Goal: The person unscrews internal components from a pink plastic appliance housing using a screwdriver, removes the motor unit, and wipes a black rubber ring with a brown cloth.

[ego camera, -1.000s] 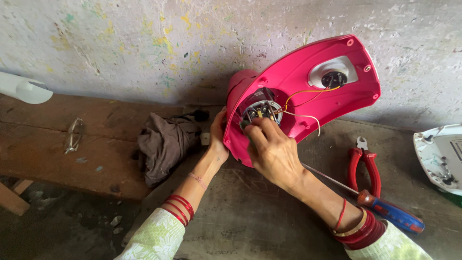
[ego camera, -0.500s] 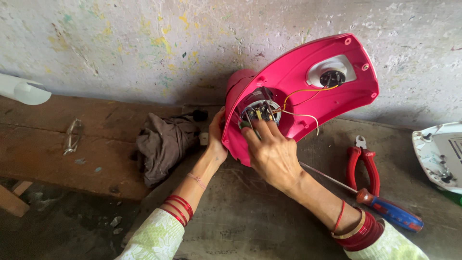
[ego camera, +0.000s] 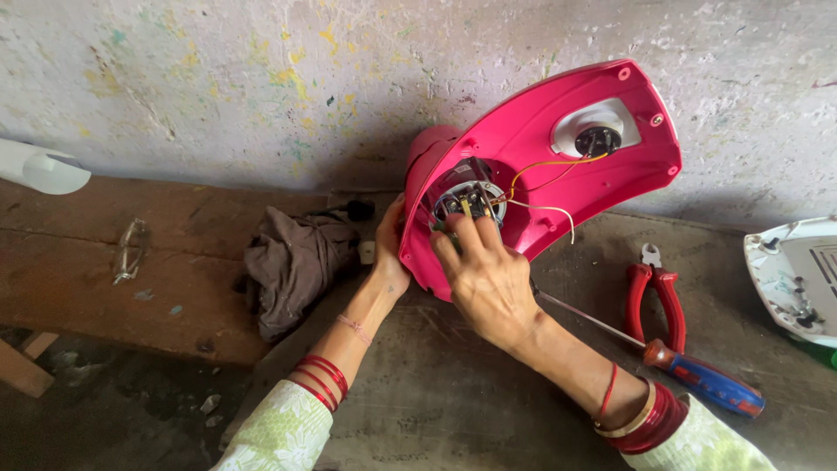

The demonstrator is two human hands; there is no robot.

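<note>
Little moved since earlier frame: right hand point(ego camera: 488, 283) fingers still on wiring inside pink housing point(ego camera: 558, 166); left hand point(ego camera: 391, 253) grips housing edge at 9 o'clock. Screwdriver point(ego camera: 689, 371), pliers point(ego camera: 656, 292) at 4 o'clock.

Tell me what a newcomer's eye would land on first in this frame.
The bright pink appliance housing, tilted against the speckled wall, stands out first. The right hand has its fingers in the housing's open round cavity by the thin wires, while the left hand steadies its edge. Red pliers and a screwdriver lie to the right.
</note>
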